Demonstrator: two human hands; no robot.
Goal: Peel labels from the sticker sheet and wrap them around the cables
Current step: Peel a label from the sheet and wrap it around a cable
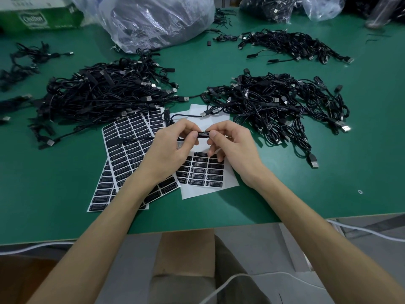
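Head view. Your left hand (173,147) and right hand (233,148) meet above the middle of the green table (65,183), near its front edge.

1. Grip, left hand: thumb and forefinger are closed in a pinch on the left end of the labelled section of the cable (188,115). The other fingers are curled below.
2. Grip, right hand: thumb and forefinger are closed in a pinch on the right end of the same section. The lower fingers curl down over the sheet. Whether they touch it cannot be told.
3. Label position: the black label (203,134) with white print sits on the cable between your two thumbs, facing up. How far round the cable it goes cannot be told.
4. Cable run: from your hands the cable loops to the far side and ends in a USB plug (205,114) that lies on white paper.

The sticker sheet (208,191) lies flat directly under your hands. Its far rows are bare and its near rows carry black labels. A stack of full sheets (127,150) lies just to its left, partly under your left forearm.

A large pile of black cables (105,95) lies at far left of the sheets and a second pile (274,104) at far right. A third pile (289,43) lies further off on the right. A clear plastic bag (157,18) stands at the far centre.
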